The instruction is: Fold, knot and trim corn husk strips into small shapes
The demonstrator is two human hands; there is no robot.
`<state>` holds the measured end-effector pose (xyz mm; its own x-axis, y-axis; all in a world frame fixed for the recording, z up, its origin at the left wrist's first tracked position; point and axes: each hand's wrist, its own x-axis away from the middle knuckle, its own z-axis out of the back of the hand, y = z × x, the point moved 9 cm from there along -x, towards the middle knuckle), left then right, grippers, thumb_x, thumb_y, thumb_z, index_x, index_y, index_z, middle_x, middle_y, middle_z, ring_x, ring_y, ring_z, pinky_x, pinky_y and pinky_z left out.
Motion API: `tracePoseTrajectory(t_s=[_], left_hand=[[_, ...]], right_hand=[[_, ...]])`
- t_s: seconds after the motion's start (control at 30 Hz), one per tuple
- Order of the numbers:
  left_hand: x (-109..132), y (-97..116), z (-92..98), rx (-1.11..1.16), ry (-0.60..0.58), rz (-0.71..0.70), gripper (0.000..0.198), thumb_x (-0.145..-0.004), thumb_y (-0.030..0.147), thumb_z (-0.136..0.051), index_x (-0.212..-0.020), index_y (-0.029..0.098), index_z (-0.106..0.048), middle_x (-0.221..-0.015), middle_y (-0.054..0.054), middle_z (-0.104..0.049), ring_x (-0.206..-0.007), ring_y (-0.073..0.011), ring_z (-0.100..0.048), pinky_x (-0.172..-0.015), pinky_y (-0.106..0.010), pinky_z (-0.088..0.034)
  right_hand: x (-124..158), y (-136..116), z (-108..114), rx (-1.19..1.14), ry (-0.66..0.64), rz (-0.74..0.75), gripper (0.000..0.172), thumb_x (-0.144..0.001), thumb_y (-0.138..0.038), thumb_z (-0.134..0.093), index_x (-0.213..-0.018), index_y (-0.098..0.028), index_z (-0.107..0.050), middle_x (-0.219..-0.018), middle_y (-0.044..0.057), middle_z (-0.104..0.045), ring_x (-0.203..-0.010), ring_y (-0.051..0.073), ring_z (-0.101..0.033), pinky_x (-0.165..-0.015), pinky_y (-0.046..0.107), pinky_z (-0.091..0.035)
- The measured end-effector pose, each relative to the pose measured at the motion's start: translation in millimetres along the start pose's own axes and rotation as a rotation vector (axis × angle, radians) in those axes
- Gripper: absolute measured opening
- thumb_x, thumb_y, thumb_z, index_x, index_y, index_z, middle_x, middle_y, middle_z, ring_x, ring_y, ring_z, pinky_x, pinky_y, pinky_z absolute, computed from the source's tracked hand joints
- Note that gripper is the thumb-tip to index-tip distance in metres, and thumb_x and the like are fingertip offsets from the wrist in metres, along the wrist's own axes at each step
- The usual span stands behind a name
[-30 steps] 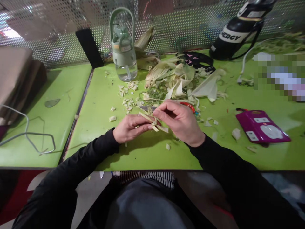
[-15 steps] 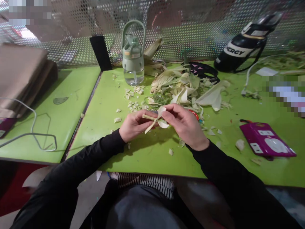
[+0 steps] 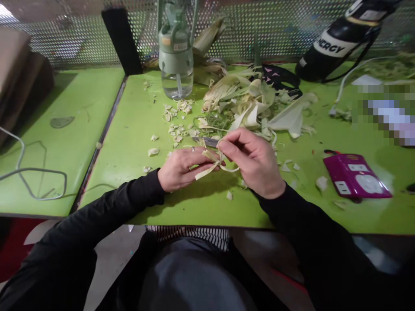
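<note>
A small bow-like piece of pale corn husk [image 3: 207, 171] is held between my hands, its strips crossing at a centre and its tails pointing left. My left hand [image 3: 181, 168], with a ring on one finger, pinches it from the left between thumb and fingers. From the right, my right hand [image 3: 257, 164] grips one loop of it with thumb and forefinger. Just behind my hands lie metal scissor blades [image 3: 209, 141], partly hidden. A heap of dried corn husks [image 3: 249, 108] lies farther back, with small cut scraps [image 3: 180, 129] to its left.
A pale green water bottle [image 3: 177, 65] and a black upright object [image 3: 122, 43] stand before the perforated screen [image 3: 233, 34]. At right are a leaning black bottle [image 3: 337, 47], a purple power socket [image 3: 356, 175] and a white cable [image 3: 343, 84]. Brown cardboard [image 3: 16, 65] sits left.
My right hand's pinch on the husk has shifted, and its upper loop now looks narrower and drawn in. The view has tipped lower, so table items sit higher in the picture.
</note>
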<state>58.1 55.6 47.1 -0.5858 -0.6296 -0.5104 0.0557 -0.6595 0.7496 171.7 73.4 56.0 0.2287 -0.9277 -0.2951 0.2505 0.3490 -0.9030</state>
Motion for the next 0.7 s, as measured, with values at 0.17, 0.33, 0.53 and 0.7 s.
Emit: tracePoseTrajectory(t_s=[0.17,0.33,0.53,0.7], left_hand=[[4.0,-24.0,1.8,0.248,0.180,0.143,0.023,-0.093,0.035,-0.063,-0.095,0.014,-0.071,-0.086,-0.006,-0.075,-0.073,-0.0115,-0.071,-0.071,-0.022,-0.059],[6.7,-42.8,16.9,0.389,0.327,0.217,0.030,-0.086,0.040,-0.072,-0.097,0.013,-0.067,-0.091,-0.006,-0.074,-0.078,-0.0121,-0.073,-0.077,-0.023,-0.061],[4.6,-35.3,18.2,0.162,0.199,0.174,0.031,-0.092,0.040,-0.064,-0.102,0.012,-0.072,-0.101,-0.012,-0.073,-0.084,-0.0139,-0.071,-0.072,-0.023,-0.059],[7.7,-39.0,17.6,0.017,0.201,0.203,0.025,-0.089,0.037,-0.068,-0.092,0.012,-0.071,-0.082,-0.006,-0.073,-0.067,-0.0098,-0.065,-0.065,-0.021,-0.054]], right_hand=[[-2.4,12.2,1.8,-0.044,-0.044,-0.067,0.033,-0.094,-0.051,-0.058,-0.080,-0.021,-0.060,-0.068,-0.002,-0.056,-0.059,0.010,-0.048,-0.055,0.026,-0.039],[-1.4,13.8,-4.5,0.079,-0.172,-0.065,0.044,-0.094,-0.060,-0.051,-0.073,-0.021,-0.058,-0.065,-0.001,-0.054,-0.057,0.011,-0.047,-0.051,0.028,-0.034],[-2.2,11.4,-4.9,0.110,-0.156,-0.082,0.040,-0.094,-0.054,-0.055,-0.071,-0.021,-0.054,-0.063,-0.003,-0.047,-0.055,0.010,-0.041,-0.051,0.028,-0.031],[-0.5,12.1,-8.5,0.151,-0.195,-0.118,0.039,-0.098,-0.042,-0.051,-0.065,-0.020,-0.050,-0.056,-0.005,-0.036,-0.050,0.009,-0.035,-0.049,0.029,-0.025]])
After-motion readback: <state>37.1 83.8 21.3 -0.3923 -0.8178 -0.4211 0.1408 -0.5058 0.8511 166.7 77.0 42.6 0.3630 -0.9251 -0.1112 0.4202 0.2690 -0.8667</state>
